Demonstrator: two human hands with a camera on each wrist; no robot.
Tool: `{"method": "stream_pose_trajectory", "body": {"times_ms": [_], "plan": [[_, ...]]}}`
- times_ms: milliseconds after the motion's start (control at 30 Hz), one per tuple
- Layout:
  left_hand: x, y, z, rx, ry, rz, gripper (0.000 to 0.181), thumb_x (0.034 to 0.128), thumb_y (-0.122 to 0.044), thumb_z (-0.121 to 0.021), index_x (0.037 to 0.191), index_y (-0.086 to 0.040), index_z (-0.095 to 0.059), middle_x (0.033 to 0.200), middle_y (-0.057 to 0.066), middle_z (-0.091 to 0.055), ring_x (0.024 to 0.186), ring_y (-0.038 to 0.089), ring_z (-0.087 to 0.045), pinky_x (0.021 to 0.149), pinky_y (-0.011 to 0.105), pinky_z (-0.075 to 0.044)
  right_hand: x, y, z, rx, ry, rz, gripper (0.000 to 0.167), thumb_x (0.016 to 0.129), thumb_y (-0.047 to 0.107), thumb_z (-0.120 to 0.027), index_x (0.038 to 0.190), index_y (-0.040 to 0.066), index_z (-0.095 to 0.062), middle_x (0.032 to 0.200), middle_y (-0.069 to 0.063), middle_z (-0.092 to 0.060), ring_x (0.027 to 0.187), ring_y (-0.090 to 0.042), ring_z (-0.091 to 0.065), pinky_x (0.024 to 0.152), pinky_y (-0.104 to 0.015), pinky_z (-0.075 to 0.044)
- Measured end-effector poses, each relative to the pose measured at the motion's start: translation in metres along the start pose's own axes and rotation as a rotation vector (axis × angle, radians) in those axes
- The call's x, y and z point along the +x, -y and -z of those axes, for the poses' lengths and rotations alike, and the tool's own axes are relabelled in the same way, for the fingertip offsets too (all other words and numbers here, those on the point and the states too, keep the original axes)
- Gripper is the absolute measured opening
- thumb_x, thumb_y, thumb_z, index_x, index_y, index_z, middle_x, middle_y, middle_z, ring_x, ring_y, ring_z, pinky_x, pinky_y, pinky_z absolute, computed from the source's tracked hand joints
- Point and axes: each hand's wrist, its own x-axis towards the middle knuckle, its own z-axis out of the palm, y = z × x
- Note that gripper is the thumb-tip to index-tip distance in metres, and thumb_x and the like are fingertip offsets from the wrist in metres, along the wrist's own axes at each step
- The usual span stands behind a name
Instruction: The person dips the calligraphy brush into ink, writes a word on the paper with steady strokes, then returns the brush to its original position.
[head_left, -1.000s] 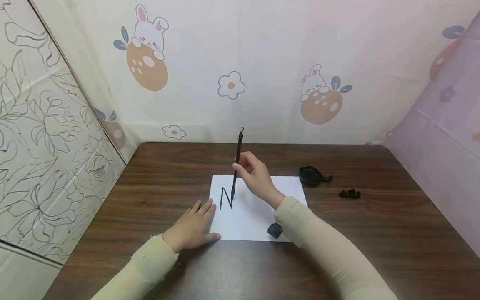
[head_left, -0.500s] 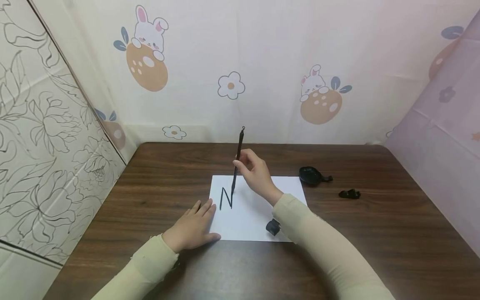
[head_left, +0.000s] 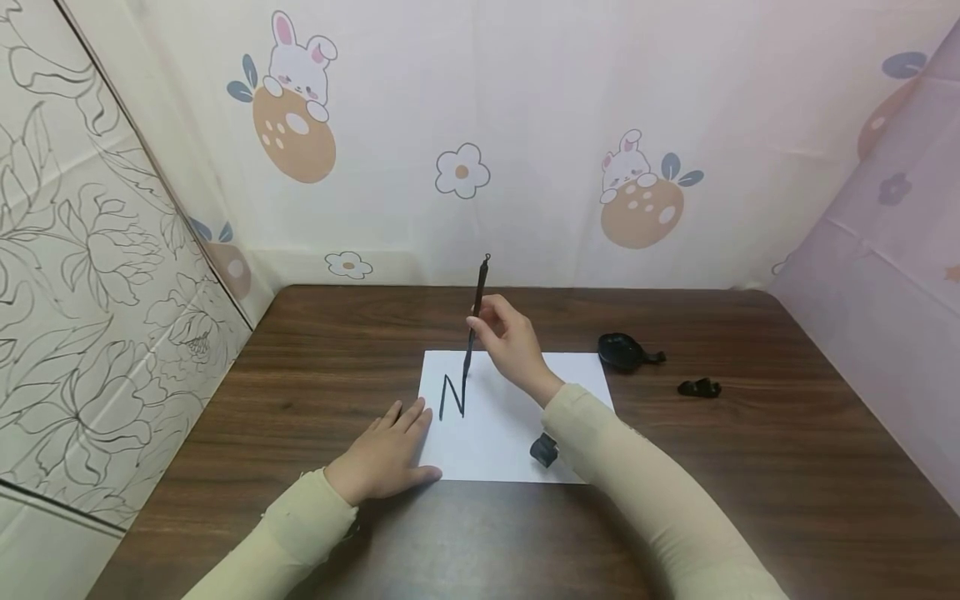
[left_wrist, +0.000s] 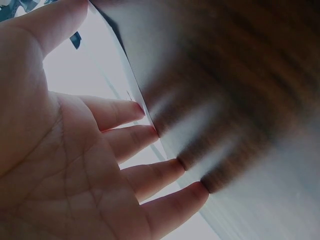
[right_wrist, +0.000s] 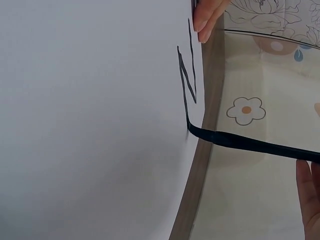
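Note:
My right hand (head_left: 513,342) pinches a dark writing brush (head_left: 481,283) by its shaft, held nearly upright. In the right wrist view the bent brush tip (right_wrist: 195,130) touches the white paper (right_wrist: 100,100) at the end of a black stroke. Those strokes form a letter N (head_left: 452,397) on the left part of the sheet. My left hand (head_left: 390,454) lies with fingers spread, its fingertips and thumb on the paper's left edge. The left wrist view shows that hand's palm (left_wrist: 65,150) and straight fingers.
A black ink dish (head_left: 621,352) with a short handle stands by the paper's upper right corner. Right of it lies a small black brush rest (head_left: 700,387). A dark wrist camera (head_left: 543,450) sits under my right wrist. A printed curtain (head_left: 525,100) hangs behind the brown table (head_left: 337,333).
My right hand has drawn the brush slowly upward, away from me, along the N's right-hand stroke. My left hand has stayed in place.

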Motion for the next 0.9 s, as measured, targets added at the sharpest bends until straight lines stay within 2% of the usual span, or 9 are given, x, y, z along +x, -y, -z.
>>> {"method": "stream_pose_trajectory", "body": {"times_ms": [300, 433, 700, 900], "plan": [[0.0, 0.0, 0.0, 0.009, -0.005, -0.012, 0.085, 0.0869, -0.055, -0.066, 0.15, -0.006, -0.037, 0.161, 0.014, -0.028, 0.145, 0.046, -0.027, 0.114, 0.06, -0.031, 0.0, 0.001, -0.001, -0.02, -0.006, 0.008, 0.021, 0.096, 0.016, -0.063, 0.116, 0.013, -0.059, 0.103, -0.006, -0.066, 0.096, -0.019, -0.063, 0.078, -0.034, -0.058], [0.0, 0.0, -0.001, 0.012, -0.006, -0.012, 0.085, 0.087, -0.055, -0.066, 0.151, -0.006, -0.037, 0.161, 0.013, -0.028, 0.145, 0.046, -0.027, 0.114, 0.06, -0.031, -0.001, 0.003, 0.001, -0.01, -0.014, 0.021, 0.02, 0.097, 0.018, -0.062, 0.115, 0.012, -0.059, 0.101, -0.007, -0.066, 0.095, -0.019, -0.064, 0.078, -0.034, -0.058], [-0.001, 0.0, 0.001, 0.0, -0.005, -0.011, 0.085, 0.0872, -0.054, -0.066, 0.151, -0.005, -0.037, 0.161, 0.014, -0.028, 0.145, 0.046, -0.027, 0.114, 0.061, -0.03, -0.005, 0.011, 0.009, 0.011, -0.03, 0.021, 0.02, 0.096, 0.018, -0.063, 0.114, 0.009, -0.058, 0.098, -0.007, -0.065, 0.094, -0.019, -0.064, 0.088, -0.041, -0.057], [-0.001, 0.001, 0.0, 0.006, -0.007, -0.014, 0.086, 0.0871, -0.054, -0.066, 0.151, -0.005, -0.037, 0.161, 0.014, -0.028, 0.145, 0.047, -0.027, 0.114, 0.061, -0.03, -0.011, 0.013, 0.012, 0.0, -0.015, 0.015, 0.018, 0.095, 0.017, -0.064, 0.112, 0.012, -0.059, 0.097, -0.005, -0.065, 0.094, -0.018, -0.065, 0.088, -0.04, -0.057]]}}
